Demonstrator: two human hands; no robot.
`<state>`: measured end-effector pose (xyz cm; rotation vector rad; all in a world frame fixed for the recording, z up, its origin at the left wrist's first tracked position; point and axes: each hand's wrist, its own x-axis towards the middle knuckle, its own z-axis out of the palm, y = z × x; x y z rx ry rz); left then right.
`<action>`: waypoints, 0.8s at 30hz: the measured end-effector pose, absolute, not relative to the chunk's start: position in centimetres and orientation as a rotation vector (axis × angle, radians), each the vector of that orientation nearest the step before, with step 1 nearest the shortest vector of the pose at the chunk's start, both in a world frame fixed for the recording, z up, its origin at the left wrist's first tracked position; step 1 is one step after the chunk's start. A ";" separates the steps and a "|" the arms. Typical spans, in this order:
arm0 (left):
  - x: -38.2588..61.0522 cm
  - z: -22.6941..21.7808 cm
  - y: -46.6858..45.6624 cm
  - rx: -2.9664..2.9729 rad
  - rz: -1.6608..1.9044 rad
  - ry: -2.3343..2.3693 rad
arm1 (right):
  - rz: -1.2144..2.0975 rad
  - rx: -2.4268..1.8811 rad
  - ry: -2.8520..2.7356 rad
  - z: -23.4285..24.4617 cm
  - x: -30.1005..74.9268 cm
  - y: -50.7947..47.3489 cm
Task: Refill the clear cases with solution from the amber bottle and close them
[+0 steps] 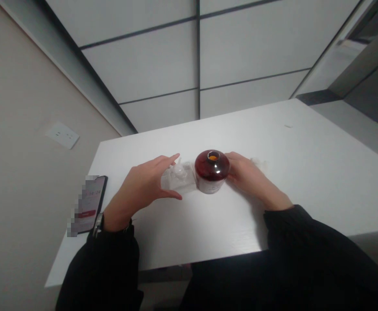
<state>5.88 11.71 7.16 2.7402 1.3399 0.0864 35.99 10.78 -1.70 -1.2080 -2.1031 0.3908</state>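
Note:
A rounded bottle (212, 170) with a dark red shoulder, pale lower part and uncapped neck stands near the middle of the white table (195, 233). Orange shows inside its mouth. My right hand (245, 175) holds the bottle's right side, its fingertips partly hidden behind it. Just left of the bottle lies a clear, see-through plastic piece (184, 183) with a small whitish knob-like part (178, 169) on top; its exact kind is unclear. Around its left side my left hand (146, 183) is open, thumb and fingers spread apart.
A phone (90, 205) with its screen lit lies at the table's left edge, beside the wall with a socket plate (63, 134). A small pale scrap (288, 126) rests toward the back right. White panelled doors (159, 60) rise behind the table.

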 end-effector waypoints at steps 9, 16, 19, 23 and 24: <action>6.0 7.2 11.6 2.742 0.044 1.350 | 0.433 -0.922 -1.328 3.9 32.9 8.9; 5.9 7.2 11.4 2.763 0.063 1.349 | 0.447 -0.821 -1.425 5.1 29.8 7.1; 6.0 7.3 11.4 2.753 0.055 1.340 | 0.334 -0.895 -1.501 4.5 29.6 7.1; 6.2 7.5 11.4 2.738 0.029 1.363 | 0.188 -0.999 -1.510 4.1 29.8 7.4; 6.2 7.5 11.3 2.738 0.026 1.369 | 0.184 -1.006 -1.508 4.0 29.8 7.4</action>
